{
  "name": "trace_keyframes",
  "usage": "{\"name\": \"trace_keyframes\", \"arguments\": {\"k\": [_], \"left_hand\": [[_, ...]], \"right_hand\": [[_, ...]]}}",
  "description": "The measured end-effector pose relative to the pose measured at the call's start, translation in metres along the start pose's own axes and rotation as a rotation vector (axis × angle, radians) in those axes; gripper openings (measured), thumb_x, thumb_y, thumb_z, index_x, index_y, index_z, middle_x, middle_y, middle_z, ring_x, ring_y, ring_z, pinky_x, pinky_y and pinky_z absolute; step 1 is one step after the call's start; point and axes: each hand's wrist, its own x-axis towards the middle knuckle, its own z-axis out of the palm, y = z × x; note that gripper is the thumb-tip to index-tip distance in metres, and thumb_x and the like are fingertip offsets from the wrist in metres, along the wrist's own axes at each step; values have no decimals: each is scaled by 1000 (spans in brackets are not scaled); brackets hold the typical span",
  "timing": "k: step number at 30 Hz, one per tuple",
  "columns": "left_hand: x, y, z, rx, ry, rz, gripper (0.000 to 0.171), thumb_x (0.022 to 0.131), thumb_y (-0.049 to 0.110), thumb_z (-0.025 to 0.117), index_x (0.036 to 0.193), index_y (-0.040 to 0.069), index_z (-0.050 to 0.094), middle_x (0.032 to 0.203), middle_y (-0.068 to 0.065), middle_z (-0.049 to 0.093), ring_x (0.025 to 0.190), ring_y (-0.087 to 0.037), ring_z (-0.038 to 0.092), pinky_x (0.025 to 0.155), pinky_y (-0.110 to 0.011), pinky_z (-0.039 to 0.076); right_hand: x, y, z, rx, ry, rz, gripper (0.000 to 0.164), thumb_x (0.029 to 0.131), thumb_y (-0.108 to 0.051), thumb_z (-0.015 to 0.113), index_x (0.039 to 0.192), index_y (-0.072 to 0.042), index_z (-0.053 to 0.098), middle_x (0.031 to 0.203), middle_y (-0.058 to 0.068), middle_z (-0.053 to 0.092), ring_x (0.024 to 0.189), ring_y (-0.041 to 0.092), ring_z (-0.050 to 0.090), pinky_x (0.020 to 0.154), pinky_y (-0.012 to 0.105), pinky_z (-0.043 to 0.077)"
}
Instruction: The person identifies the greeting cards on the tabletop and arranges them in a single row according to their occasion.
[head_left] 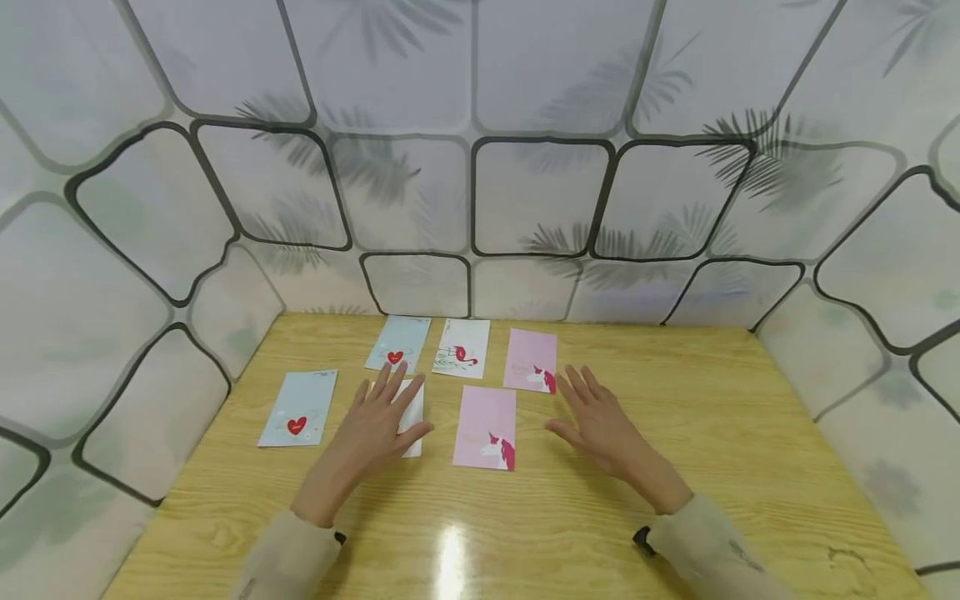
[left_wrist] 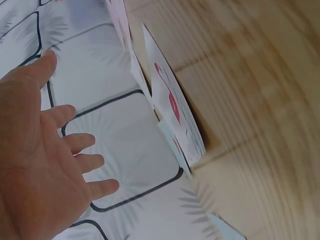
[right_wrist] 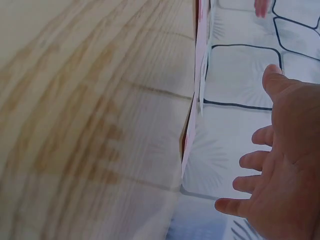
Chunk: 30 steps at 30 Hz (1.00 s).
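Observation:
My left hand (head_left: 371, 429) is held over the front white card (head_left: 415, 414) with its fingers spread, hiding most of it. In the left wrist view that hand (left_wrist: 42, 155) shows an empty palm, and a red flamingo is printed on the nearest white card (left_wrist: 172, 100). My right hand (head_left: 603, 425), also spread and holding nothing, hovers right of the front pink unicorn card (head_left: 480, 425). Its fingertips come near the back pink unicorn card (head_left: 528, 358). Left of my left hand lies a light blue heart card (head_left: 296, 408).
Behind these, a second blue heart card (head_left: 397, 342) and another white flamingo card (head_left: 461, 348) lie near the table's back edge. The wooden table (head_left: 735, 433) is enclosed at the back and sides by patterned fabric walls (head_left: 540, 196). A light glare shows at the front.

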Motion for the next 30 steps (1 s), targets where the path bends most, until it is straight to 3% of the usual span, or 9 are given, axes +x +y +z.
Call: {"name": "trace_keyframes", "arguments": {"k": [9, 23, 30], "left_hand": [[24, 13, 15, -27, -36, 39, 72, 102, 43, 64, 157, 3, 41, 162, -28, 32, 149, -49, 27, 115, -69, 26], [55, 23, 37, -4, -138, -13, 71, 103, 45, 61, 156, 2, 42, 162, -25, 34, 150, -46, 28, 117, -64, 28], [63, 32, 42, 28, -183, 10, 57, 101, 38, 68, 139, -2, 55, 153, -26, 46, 142, -45, 42, 115, -60, 35]], "right_hand": [[21, -12, 15, 24, -41, -24, 75, 104, -39, 61, 155, 9, 35, 160, 29, 33, 148, 50, 28, 114, 66, 31], [52, -29, 35, -41, -108, -18, 71, 103, -42, 62, 148, 10, 45, 149, 26, 48, 140, 44, 42, 119, 57, 30], [59, -34, 39, -58, -92, -71, 63, 102, -37, 66, 141, 11, 52, 139, 25, 56, 131, 41, 51, 118, 51, 33]]}}
